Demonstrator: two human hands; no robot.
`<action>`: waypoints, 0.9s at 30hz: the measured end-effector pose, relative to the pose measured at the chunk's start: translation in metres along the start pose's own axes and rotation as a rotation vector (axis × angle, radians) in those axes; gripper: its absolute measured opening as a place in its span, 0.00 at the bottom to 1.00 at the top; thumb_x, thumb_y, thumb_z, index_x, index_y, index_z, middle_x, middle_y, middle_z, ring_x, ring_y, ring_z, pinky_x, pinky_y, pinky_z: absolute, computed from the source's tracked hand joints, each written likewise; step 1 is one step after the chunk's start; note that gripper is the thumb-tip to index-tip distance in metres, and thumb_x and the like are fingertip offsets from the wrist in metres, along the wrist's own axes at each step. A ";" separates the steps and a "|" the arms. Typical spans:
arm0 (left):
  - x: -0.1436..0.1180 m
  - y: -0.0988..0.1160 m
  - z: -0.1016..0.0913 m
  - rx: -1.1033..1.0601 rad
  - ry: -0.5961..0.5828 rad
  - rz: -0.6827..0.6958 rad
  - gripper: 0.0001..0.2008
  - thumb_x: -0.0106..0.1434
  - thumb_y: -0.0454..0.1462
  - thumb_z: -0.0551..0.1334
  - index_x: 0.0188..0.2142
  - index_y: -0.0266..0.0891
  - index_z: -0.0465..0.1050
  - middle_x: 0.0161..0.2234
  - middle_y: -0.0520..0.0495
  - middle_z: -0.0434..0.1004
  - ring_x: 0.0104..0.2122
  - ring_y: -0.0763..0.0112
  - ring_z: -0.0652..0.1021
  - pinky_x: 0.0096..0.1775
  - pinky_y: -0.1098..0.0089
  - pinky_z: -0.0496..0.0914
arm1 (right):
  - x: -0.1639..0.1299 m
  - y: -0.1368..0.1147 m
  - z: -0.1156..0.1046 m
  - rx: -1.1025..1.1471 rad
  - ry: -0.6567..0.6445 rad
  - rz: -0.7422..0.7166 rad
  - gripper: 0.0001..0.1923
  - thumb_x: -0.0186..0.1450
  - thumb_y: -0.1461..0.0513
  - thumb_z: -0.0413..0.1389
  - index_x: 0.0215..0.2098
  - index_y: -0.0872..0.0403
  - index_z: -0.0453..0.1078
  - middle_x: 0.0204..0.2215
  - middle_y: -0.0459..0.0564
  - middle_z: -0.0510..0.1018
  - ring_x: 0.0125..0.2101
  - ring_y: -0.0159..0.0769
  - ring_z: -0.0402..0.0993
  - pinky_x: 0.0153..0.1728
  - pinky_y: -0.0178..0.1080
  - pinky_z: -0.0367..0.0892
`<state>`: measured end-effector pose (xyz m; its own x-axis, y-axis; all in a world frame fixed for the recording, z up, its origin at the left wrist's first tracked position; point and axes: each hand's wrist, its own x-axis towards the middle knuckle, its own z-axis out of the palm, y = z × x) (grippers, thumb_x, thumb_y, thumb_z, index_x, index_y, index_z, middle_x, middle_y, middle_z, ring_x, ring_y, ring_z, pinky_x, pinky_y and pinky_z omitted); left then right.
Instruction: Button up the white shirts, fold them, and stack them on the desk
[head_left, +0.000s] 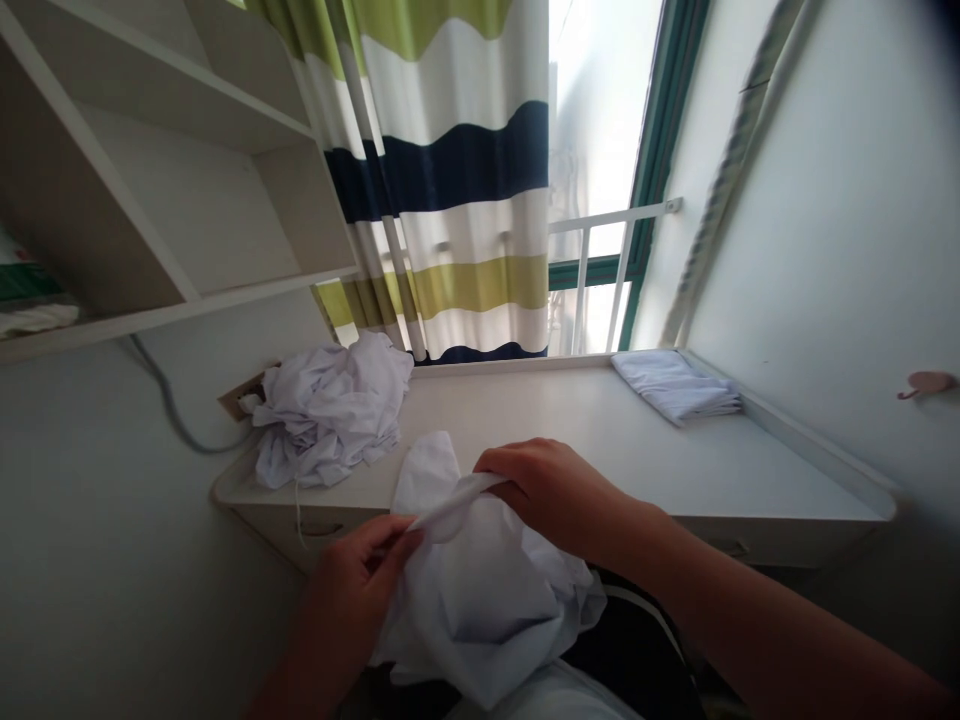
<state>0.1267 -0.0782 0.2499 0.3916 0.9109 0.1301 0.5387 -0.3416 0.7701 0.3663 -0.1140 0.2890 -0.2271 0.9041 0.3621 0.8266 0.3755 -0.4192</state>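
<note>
A loose white cloth hangs between my two hands at the near edge of the desk, its lower folds falling over my lap. My left hand pinches the cloth's edge between thumb and fingers. The same edge is gripped by my right hand, higher and to the right, with the fabric stretched in a band between them. One corner of the cloth rests on the desktop. At the desk's left lies a crumpled heap of white cloth. A flat, folded white cloth stack lies at the back right.
The white desk has a raised rim and drawers below. Open shelves overhang at the upper left. A striped curtain and a window with a white rail stand behind. A pink hook is on the right wall.
</note>
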 end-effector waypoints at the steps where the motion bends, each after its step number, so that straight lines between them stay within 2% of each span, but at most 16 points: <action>1: 0.004 0.003 -0.003 0.012 0.003 0.002 0.20 0.66 0.52 0.57 0.39 0.41 0.79 0.32 0.48 0.81 0.33 0.62 0.79 0.33 0.71 0.71 | 0.002 0.000 -0.005 -0.012 0.017 -0.009 0.10 0.64 0.70 0.54 0.31 0.53 0.75 0.28 0.47 0.79 0.28 0.33 0.71 0.30 0.35 0.56; 5: 0.026 0.020 -0.020 0.282 0.209 0.208 0.19 0.70 0.50 0.51 0.40 0.42 0.76 0.30 0.49 0.79 0.31 0.64 0.77 0.33 0.71 0.67 | 0.012 0.001 -0.023 -0.055 0.102 0.002 0.10 0.67 0.66 0.54 0.31 0.52 0.75 0.27 0.47 0.79 0.28 0.34 0.71 0.30 0.35 0.57; 9: 0.053 0.048 -0.047 0.566 0.337 0.407 0.19 0.71 0.49 0.48 0.42 0.44 0.74 0.32 0.49 0.80 0.31 0.62 0.79 0.34 0.70 0.66 | 0.012 0.020 -0.017 -0.036 0.212 0.077 0.11 0.67 0.67 0.53 0.35 0.50 0.77 0.29 0.48 0.80 0.32 0.37 0.74 0.33 0.37 0.60; 14: 0.082 0.083 -0.085 0.900 0.368 0.520 0.23 0.70 0.52 0.46 0.43 0.44 0.74 0.30 0.47 0.79 0.31 0.58 0.79 0.36 0.67 0.67 | 0.004 0.051 0.017 0.056 0.197 0.220 0.12 0.67 0.67 0.51 0.35 0.49 0.77 0.27 0.50 0.80 0.28 0.38 0.74 0.32 0.37 0.59; 16: 0.093 0.096 -0.100 0.959 0.333 0.529 0.24 0.70 0.52 0.46 0.44 0.43 0.74 0.29 0.47 0.78 0.30 0.59 0.78 0.36 0.67 0.66 | 0.007 0.058 0.023 0.072 0.180 0.273 0.13 0.68 0.66 0.50 0.33 0.51 0.76 0.27 0.51 0.80 0.27 0.38 0.74 0.32 0.37 0.59; 18: 0.103 0.108 -0.116 0.957 0.262 0.544 0.23 0.69 0.52 0.47 0.44 0.42 0.75 0.28 0.48 0.77 0.28 0.61 0.77 0.35 0.69 0.65 | 0.015 0.062 0.019 0.089 0.177 0.287 0.14 0.69 0.64 0.49 0.30 0.53 0.75 0.26 0.51 0.79 0.27 0.38 0.72 0.31 0.37 0.59; 21: 0.117 0.123 -0.144 0.968 0.195 0.584 0.22 0.67 0.54 0.51 0.41 0.43 0.75 0.26 0.49 0.76 0.27 0.64 0.76 0.34 0.71 0.65 | 0.029 0.069 -0.001 0.127 0.214 0.239 0.15 0.70 0.62 0.46 0.31 0.54 0.72 0.27 0.50 0.77 0.27 0.36 0.71 0.28 0.36 0.58; 24: 0.128 0.137 -0.170 1.081 0.185 0.596 0.25 0.59 0.59 0.58 0.35 0.40 0.76 0.24 0.50 0.75 0.26 0.66 0.76 0.36 0.71 0.66 | 0.044 0.077 -0.037 0.130 0.284 0.179 0.14 0.71 0.61 0.45 0.33 0.55 0.70 0.27 0.47 0.75 0.28 0.34 0.70 0.28 0.34 0.58; 25: 0.131 0.141 -0.177 1.137 0.173 0.590 0.28 0.59 0.60 0.56 0.35 0.38 0.77 0.24 0.51 0.74 0.27 0.68 0.77 0.38 0.71 0.67 | 0.050 0.079 -0.052 0.112 0.299 0.159 0.14 0.71 0.61 0.45 0.34 0.56 0.70 0.27 0.47 0.74 0.28 0.33 0.70 0.28 0.34 0.58; 27: 0.138 0.150 -0.191 1.237 0.115 0.547 0.37 0.63 0.59 0.43 0.36 0.29 0.78 0.25 0.54 0.72 0.32 0.70 0.79 0.43 0.67 0.67 | 0.060 0.079 -0.087 0.051 0.297 0.114 0.16 0.72 0.59 0.45 0.34 0.57 0.71 0.27 0.47 0.74 0.28 0.31 0.70 0.28 0.33 0.58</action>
<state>0.1195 0.0408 0.5031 0.7384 0.5859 0.3339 0.6711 -0.5897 -0.4493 0.4628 -0.0479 0.3498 0.0319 0.8444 0.5348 0.8093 0.2921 -0.5096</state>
